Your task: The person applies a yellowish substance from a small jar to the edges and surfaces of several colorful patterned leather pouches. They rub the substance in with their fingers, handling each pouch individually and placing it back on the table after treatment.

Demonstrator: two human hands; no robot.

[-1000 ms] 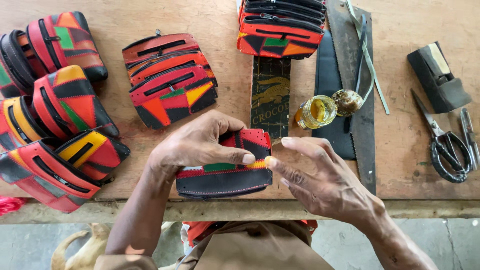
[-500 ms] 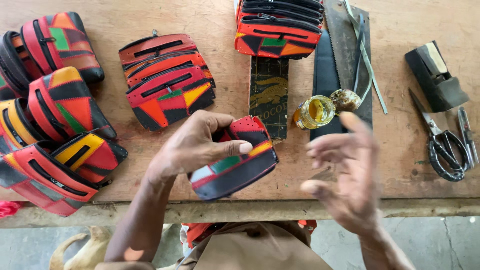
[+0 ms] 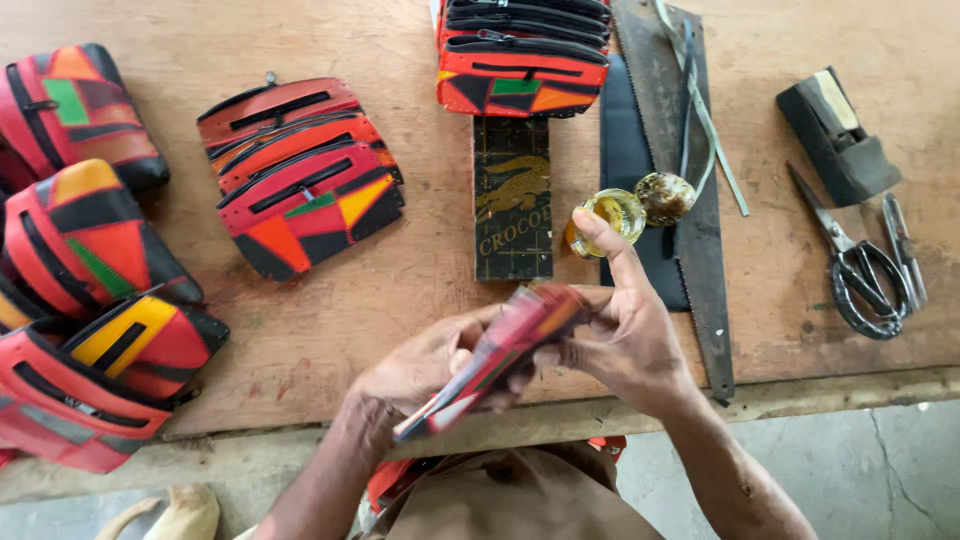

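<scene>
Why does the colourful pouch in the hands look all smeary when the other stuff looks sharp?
In the head view, the pouch is motion-blurred between the left hand and right hand; the scissors and the pouches lying on the table are crisp, under soft, even light with faint shadows.

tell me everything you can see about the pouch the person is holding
The pouch is a flat patchwork piece in red, black, orange and a little green, and looks like leather or vinyl. It is blurred, tilted edge-on to the camera, running from lower left to upper right above the near edge of the wooden table. The left hand cups it from below and the right hand pinches its upper end. Any zip or opening cannot be made out.
</scene>
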